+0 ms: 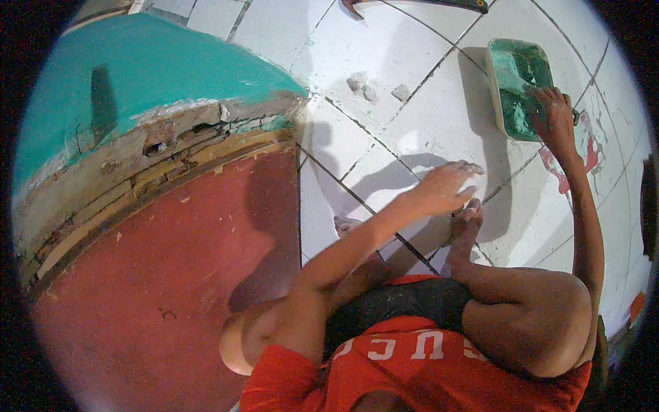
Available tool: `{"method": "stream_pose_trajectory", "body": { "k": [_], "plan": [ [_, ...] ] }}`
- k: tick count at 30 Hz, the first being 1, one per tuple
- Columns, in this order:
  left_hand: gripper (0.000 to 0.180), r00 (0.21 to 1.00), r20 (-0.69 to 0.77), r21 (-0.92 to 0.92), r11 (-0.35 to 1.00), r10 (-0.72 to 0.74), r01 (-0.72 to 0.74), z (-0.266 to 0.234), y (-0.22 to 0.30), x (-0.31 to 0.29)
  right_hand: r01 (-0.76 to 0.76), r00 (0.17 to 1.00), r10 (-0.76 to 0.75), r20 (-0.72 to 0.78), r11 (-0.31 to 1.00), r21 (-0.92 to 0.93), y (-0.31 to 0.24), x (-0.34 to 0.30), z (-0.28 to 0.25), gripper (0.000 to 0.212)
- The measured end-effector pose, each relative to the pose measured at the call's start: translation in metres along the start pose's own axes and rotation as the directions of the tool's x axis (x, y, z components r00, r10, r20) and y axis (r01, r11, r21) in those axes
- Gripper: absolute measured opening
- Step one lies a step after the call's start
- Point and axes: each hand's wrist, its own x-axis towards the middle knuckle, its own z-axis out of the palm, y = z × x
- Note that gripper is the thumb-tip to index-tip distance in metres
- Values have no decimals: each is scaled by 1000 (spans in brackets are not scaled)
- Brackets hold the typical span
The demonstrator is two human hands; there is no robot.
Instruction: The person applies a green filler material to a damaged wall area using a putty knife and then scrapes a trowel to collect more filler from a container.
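My right hand reaches over the right rim of a rectangular, pale-rimmed green tub. Its fingers are apart and bent down inside the tub; they seem to hold nothing. The inside looks wet and shiny, with dark patches. My left hand hovers over the floor, just above my bare right foot. Its fingers stretch out and stand apart from the thumb, with whitish dust on the tips. Nothing is in it.
Small grey rubble lumps lie on the white tiled floor. A tool with a dark handle and curved metal end lies beyond. Red smears mark tiles below the tub. At left, a teal surface meets a broken, crumbling edge above a red surface.
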Motion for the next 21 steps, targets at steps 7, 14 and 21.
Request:
{"method": "stream_pose_trajectory", "body": {
  "k": [7,14,21],
  "plan": [
    [26,960,176,402,906,-217,131,-98,-50,-87,60,974,-153,167,885,462,-52,36,-27,25],
    [39,908,-417,617,725,-31,308,-55,-123,-117,-390,570,-549,612,474,789,-229,110,23,39],
    [55,831,-479,292,842,-282,454,-39,-125,-106,158,806,-550,218,555,817,-315,103,109,34]
  ]
}}
